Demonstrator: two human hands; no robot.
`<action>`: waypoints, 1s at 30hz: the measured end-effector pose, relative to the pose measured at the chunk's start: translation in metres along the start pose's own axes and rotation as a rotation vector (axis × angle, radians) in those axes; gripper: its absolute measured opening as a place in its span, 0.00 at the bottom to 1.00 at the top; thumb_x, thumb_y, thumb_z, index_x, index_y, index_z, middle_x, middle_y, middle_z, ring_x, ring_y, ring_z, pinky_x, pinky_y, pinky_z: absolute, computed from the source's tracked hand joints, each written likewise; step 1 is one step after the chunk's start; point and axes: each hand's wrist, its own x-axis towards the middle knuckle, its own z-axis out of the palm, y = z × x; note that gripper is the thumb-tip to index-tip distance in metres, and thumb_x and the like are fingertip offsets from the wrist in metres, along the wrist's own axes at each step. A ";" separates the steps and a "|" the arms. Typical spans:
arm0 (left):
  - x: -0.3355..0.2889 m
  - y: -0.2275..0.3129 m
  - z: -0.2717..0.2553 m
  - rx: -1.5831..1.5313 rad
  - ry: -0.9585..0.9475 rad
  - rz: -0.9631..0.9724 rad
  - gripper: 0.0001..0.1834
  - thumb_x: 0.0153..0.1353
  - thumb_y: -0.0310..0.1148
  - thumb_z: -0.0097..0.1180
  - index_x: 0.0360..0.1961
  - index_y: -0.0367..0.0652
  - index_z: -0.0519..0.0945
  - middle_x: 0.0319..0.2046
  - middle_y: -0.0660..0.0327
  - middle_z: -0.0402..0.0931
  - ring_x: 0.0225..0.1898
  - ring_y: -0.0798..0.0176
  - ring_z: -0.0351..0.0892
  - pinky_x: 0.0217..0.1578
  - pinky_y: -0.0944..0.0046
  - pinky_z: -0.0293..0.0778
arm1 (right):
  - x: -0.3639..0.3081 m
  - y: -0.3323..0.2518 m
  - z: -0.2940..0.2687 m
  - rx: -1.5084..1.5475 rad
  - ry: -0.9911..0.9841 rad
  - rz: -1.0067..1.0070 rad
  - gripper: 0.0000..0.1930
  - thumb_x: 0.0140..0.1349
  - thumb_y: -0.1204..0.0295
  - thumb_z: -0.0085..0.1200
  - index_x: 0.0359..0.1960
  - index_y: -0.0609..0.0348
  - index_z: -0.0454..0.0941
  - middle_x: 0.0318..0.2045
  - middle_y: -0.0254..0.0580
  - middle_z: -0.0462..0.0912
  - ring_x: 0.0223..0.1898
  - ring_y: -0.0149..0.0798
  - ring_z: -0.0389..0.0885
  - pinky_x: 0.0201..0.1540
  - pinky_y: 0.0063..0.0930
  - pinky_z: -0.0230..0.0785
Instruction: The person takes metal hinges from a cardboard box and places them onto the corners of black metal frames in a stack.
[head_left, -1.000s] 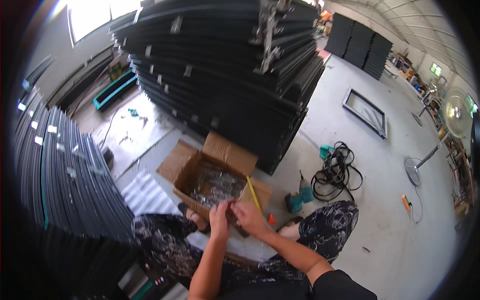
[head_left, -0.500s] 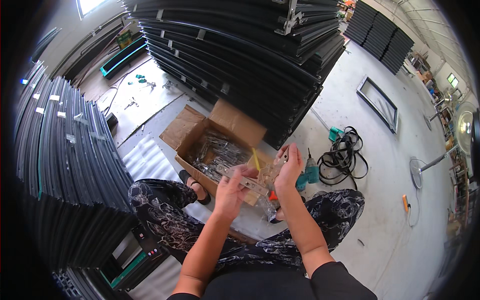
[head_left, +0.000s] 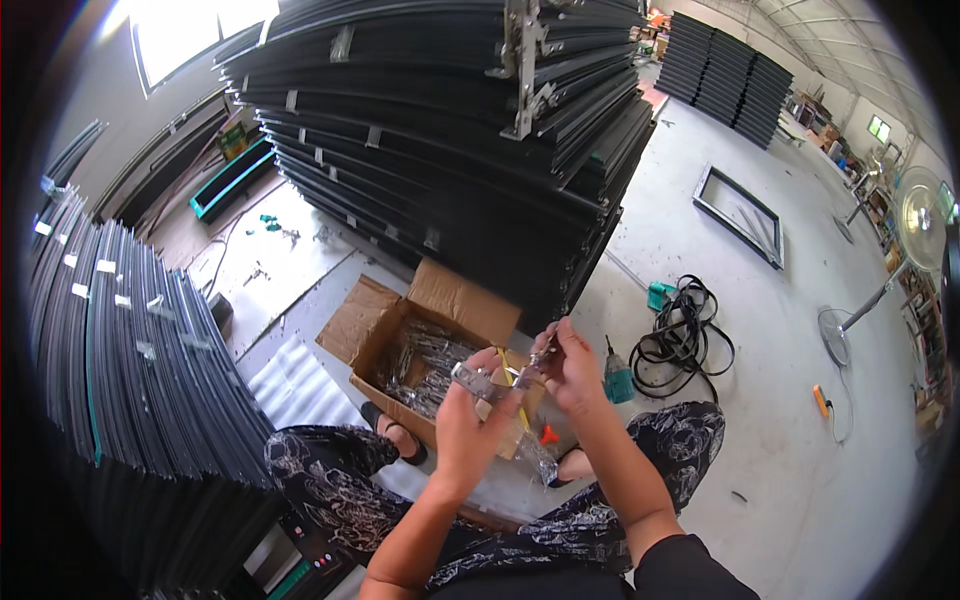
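My left hand (head_left: 468, 430) and my right hand (head_left: 574, 372) hold a silver metal hinge (head_left: 479, 382) with jointed arms between them, above an open cardboard box (head_left: 462, 298). One flat arm of it sticks out past the left fingers. The right fingers pinch its other end, and its middle joints are partly hidden by the hands. In the box lie many similar metal pieces (head_left: 425, 365) in clear plastic wrapping. A crumpled clear plastic bag (head_left: 537, 458) and an orange piece (head_left: 549, 434) are on the floor below my hands.
A tall stack of black frames (head_left: 430, 150) rises behind the box, and another stack (head_left: 150, 350) stands at the left. A teal power drill (head_left: 618, 378) and coiled black cable (head_left: 685, 340) are at the right. Farther off are a rectangular frame (head_left: 740, 218) and a standing fan (head_left: 920, 215).
The hinge has turned in my hands, and its arms are now closer together. My hands sit slightly lower in the picture. The whole view has shifted and tilted a little.
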 end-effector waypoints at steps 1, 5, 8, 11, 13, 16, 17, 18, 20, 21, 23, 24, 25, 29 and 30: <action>0.001 -0.006 0.005 -0.013 0.105 0.126 0.16 0.57 0.28 0.57 0.46 0.35 0.73 0.38 0.56 0.78 0.39 0.64 0.76 0.42 0.66 0.70 | 0.001 -0.011 0.006 0.042 -0.040 -0.042 0.13 0.63 0.59 0.49 0.29 0.55 0.73 0.24 0.36 0.77 0.26 0.33 0.77 0.27 0.26 0.68; 0.006 0.020 0.007 0.022 -0.186 -0.055 0.20 0.56 0.23 0.54 0.51 0.32 0.68 0.42 0.57 0.75 0.44 0.66 0.74 0.45 0.68 0.69 | 0.000 -0.040 0.028 0.044 -0.094 -0.092 0.13 0.63 0.60 0.49 0.27 0.56 0.72 0.21 0.35 0.72 0.26 0.33 0.71 0.29 0.23 0.65; 0.017 0.031 0.018 0.061 -0.130 0.141 0.17 0.55 0.25 0.56 0.46 0.32 0.72 0.42 0.56 0.75 0.42 0.65 0.75 0.44 0.68 0.69 | 0.006 -0.054 0.031 0.075 -0.214 -0.116 0.13 0.64 0.60 0.48 0.28 0.55 0.72 0.22 0.35 0.73 0.25 0.31 0.72 0.28 0.23 0.66; 0.023 0.029 0.028 0.154 -0.073 0.277 0.13 0.53 0.25 0.57 0.40 0.33 0.75 0.41 0.53 0.74 0.42 0.59 0.75 0.45 0.65 0.68 | 0.006 -0.064 0.038 0.095 -0.263 -0.158 0.13 0.64 0.60 0.48 0.28 0.55 0.71 0.23 0.34 0.72 0.26 0.31 0.70 0.29 0.22 0.64; 0.026 0.035 0.038 0.218 -0.041 0.316 0.13 0.53 0.25 0.57 0.40 0.34 0.75 0.40 0.52 0.74 0.43 0.56 0.75 0.46 0.63 0.68 | 0.005 -0.065 0.037 0.164 -0.285 -0.145 0.13 0.64 0.59 0.48 0.29 0.55 0.71 0.23 0.33 0.71 0.27 0.31 0.69 0.30 0.21 0.64; 0.033 0.035 0.050 0.284 0.007 0.323 0.13 0.53 0.27 0.57 0.39 0.35 0.75 0.41 0.50 0.73 0.46 0.51 0.72 0.45 0.59 0.67 | 0.015 -0.061 0.032 0.285 -0.323 -0.104 0.13 0.64 0.59 0.48 0.30 0.55 0.71 0.25 0.33 0.71 0.28 0.31 0.69 0.30 0.21 0.63; 0.035 0.031 0.052 0.284 0.026 0.292 0.13 0.53 0.29 0.58 0.40 0.35 0.75 0.42 0.48 0.72 0.49 0.50 0.71 0.44 0.57 0.67 | 0.017 -0.059 0.030 0.334 -0.343 -0.075 0.13 0.64 0.59 0.48 0.30 0.55 0.71 0.26 0.34 0.72 0.30 0.31 0.70 0.31 0.21 0.63; 0.038 0.027 0.053 0.325 0.067 0.336 0.11 0.54 0.27 0.57 0.38 0.35 0.76 0.40 0.49 0.73 0.48 0.52 0.71 0.43 0.58 0.68 | 0.017 -0.058 0.030 0.345 -0.342 -0.072 0.13 0.64 0.59 0.48 0.30 0.55 0.71 0.26 0.34 0.72 0.30 0.31 0.70 0.31 0.21 0.63; 0.047 0.039 0.054 0.288 0.085 0.365 0.09 0.54 0.27 0.57 0.36 0.36 0.77 0.39 0.50 0.74 0.47 0.53 0.73 0.42 0.59 0.69 | 0.023 -0.066 0.029 0.330 -0.373 -0.089 0.12 0.64 0.60 0.48 0.34 0.56 0.73 0.30 0.36 0.75 0.32 0.31 0.73 0.31 0.22 0.64; 0.054 0.044 0.053 0.247 0.107 0.393 0.07 0.54 0.26 0.56 0.35 0.36 0.78 0.38 0.50 0.76 0.46 0.55 0.74 0.42 0.60 0.69 | 0.024 -0.069 0.032 0.335 -0.373 -0.091 0.12 0.64 0.60 0.48 0.34 0.56 0.73 0.30 0.36 0.75 0.32 0.31 0.73 0.31 0.22 0.64; 0.072 0.048 0.047 0.280 0.154 0.412 0.05 0.55 0.26 0.56 0.32 0.36 0.79 0.36 0.52 0.78 0.41 0.56 0.76 0.41 0.61 0.70 | 0.023 -0.073 0.042 0.218 -0.258 -0.065 0.12 0.64 0.62 0.47 0.38 0.58 0.74 0.33 0.37 0.78 0.34 0.32 0.75 0.33 0.22 0.66; 0.081 0.052 0.044 0.271 0.226 0.478 0.05 0.55 0.26 0.56 0.32 0.36 0.79 0.36 0.52 0.78 0.39 0.57 0.77 0.39 0.62 0.70 | 0.022 -0.073 0.042 0.137 -0.240 -0.059 0.10 0.64 0.65 0.48 0.39 0.59 0.74 0.32 0.37 0.78 0.33 0.31 0.75 0.33 0.22 0.67; 0.090 0.058 0.042 0.262 0.299 0.547 0.05 0.56 0.27 0.56 0.32 0.36 0.79 0.36 0.53 0.79 0.36 0.58 0.78 0.38 0.63 0.71 | 0.024 -0.071 0.040 0.144 -0.241 -0.060 0.10 0.64 0.65 0.48 0.39 0.59 0.74 0.32 0.37 0.78 0.33 0.31 0.75 0.33 0.22 0.67; 0.115 0.089 0.038 0.317 0.376 0.500 0.06 0.57 0.27 0.56 0.32 0.35 0.79 0.33 0.56 0.79 0.32 0.61 0.78 0.34 0.66 0.71 | 0.031 -0.061 0.027 0.046 -0.315 -0.011 0.06 0.63 0.71 0.48 0.37 0.59 0.75 0.30 0.36 0.78 0.31 0.28 0.75 0.30 0.20 0.67; 0.120 0.092 0.037 0.375 0.364 0.496 0.06 0.57 0.27 0.56 0.33 0.35 0.79 0.32 0.56 0.79 0.30 0.62 0.78 0.32 0.67 0.71 | 0.031 -0.060 0.026 0.022 -0.311 -0.012 0.06 0.63 0.71 0.48 0.37 0.59 0.75 0.30 0.36 0.78 0.30 0.28 0.75 0.30 0.19 0.67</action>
